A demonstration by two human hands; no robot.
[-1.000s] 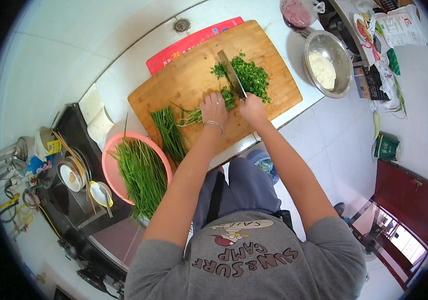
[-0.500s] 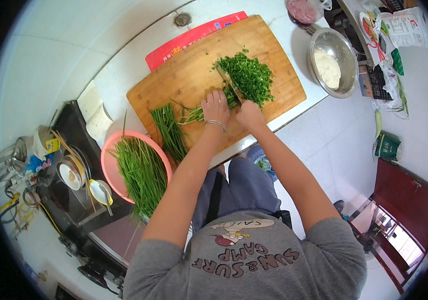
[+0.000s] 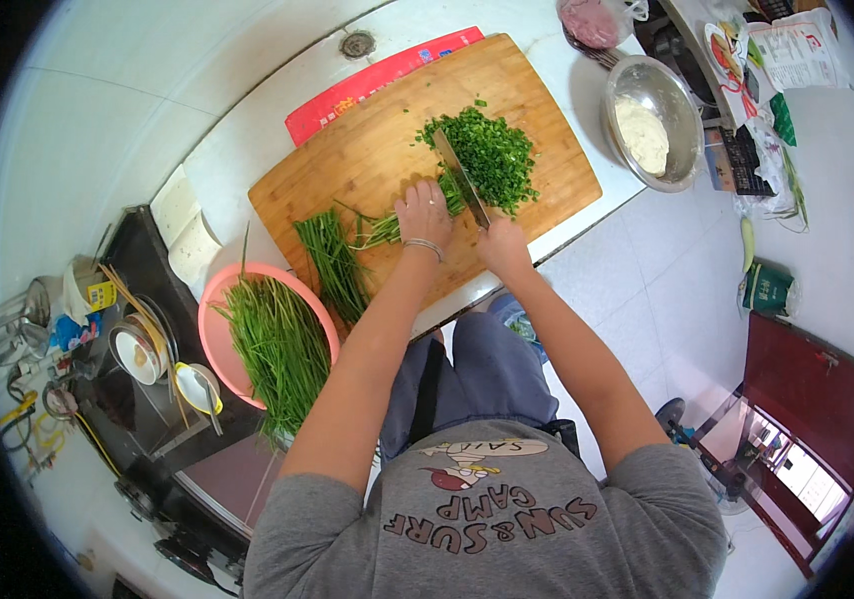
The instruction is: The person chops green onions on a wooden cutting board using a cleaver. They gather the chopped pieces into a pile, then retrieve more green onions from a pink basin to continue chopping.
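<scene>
On the wooden cutting board (image 3: 367, 150), my left hand (image 3: 423, 215) presses a bunch of green chives (image 3: 379, 233) flat, its fingers closed over them. My right hand (image 3: 503, 245) grips the handle of a kitchen knife (image 3: 463, 182). The blade points away from me, between the left fingertips and a heap of finely chopped chives (image 3: 495, 162). Nearer the board's left end lies another bundle of uncut chives (image 3: 330, 262). A pink basin (image 3: 209, 329) stands left of the board, full of long chives (image 3: 282, 349).
Right of the board, a metal bowl (image 3: 689, 140) holds pale dough (image 3: 644, 138). Behind it lies a bag of pink meat (image 3: 592, 20). A red sheet (image 3: 322, 112) sticks out beneath the board's far edge. On the left, a black stovetop (image 3: 129, 240) bears bowls and chopsticks.
The knife has lifted and tilted, so more of its blade face shows beside the chopped heap. My left hand stays on the chives. The whole view has shifted slightly.
</scene>
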